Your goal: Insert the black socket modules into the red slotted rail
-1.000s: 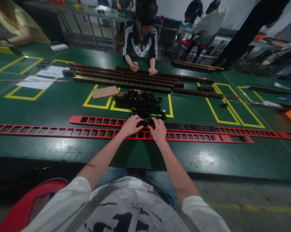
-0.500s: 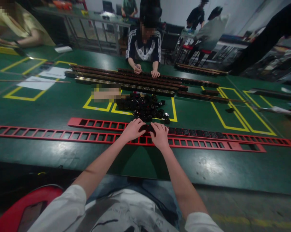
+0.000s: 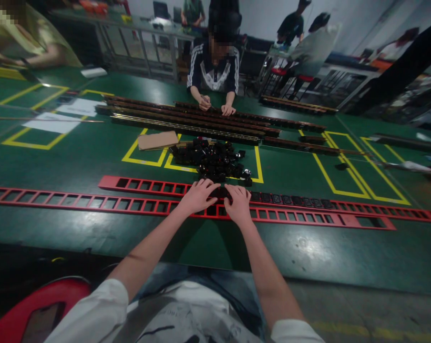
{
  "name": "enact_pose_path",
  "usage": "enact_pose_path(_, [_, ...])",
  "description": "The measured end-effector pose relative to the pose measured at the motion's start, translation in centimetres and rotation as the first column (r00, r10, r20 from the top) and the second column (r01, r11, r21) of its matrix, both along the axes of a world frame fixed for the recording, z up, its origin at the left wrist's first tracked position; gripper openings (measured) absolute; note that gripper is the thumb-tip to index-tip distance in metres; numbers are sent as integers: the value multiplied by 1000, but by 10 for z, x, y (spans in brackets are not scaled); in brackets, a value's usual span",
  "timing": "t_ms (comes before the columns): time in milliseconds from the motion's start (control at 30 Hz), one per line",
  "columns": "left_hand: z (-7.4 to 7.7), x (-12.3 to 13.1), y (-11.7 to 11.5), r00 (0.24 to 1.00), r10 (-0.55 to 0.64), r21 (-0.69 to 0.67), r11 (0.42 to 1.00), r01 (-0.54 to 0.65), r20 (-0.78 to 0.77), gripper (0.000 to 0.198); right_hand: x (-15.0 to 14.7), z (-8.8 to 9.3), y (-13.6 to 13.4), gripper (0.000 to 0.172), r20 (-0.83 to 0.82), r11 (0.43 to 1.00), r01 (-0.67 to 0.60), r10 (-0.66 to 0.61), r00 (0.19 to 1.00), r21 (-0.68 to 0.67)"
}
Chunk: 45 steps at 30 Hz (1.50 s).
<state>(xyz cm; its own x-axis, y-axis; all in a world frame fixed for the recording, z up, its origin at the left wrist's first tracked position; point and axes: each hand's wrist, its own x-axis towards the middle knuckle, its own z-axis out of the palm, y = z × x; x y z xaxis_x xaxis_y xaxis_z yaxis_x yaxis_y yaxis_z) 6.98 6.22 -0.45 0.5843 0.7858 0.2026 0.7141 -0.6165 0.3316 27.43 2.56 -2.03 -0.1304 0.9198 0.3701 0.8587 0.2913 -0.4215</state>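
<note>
My left hand [image 3: 200, 196] and my right hand [image 3: 239, 201] face each other over the far red slotted strip [image 3: 110, 182]. Between their fingertips is a small black block-shaped part [image 3: 221, 192], gripped from both sides at the strip; fingers partly cover it, and I cannot tell how deep it sits. To the right of my right hand, a row of black square parts [image 3: 287, 200] fills several slots. Slots left of my left hand show as open. The near red slotted strip [image 3: 104, 202] runs below, under my wrists. A heap of loose black parts [image 3: 215, 159] lies just beyond my hands.
A brown cardboard piece [image 3: 158, 140] lies left of the heap. Long dark rails [image 3: 187, 125] cross the green table [image 3: 94, 233] farther back, where a person [image 3: 213, 66] works with a thin tool. White papers [image 3: 54, 122] lie at left. A phone rests on a red stool [image 3: 68, 290].
My hands stay at nearly the same spot on the strip, with the fingers shifted slightly around the black part. The view has tilted a little.
</note>
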Motion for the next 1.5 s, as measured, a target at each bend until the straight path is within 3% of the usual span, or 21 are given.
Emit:
enact_pose_path(200, [-3,0,-1,996,-86,53,995,86,-6,40,1,0,1,45,10,999,-4,4,1000,-36])
enact_pose_path(933, [-9,0,1,998,-62,40,997,61,33,38,-2,8,0,38,74,993,12,-3,997,-119])
enact_pose_path(1500, [-9,-1,3,998,-54,-12,998,55,39,38,-2,7,0,39,65,996,9,-4,998,-84])
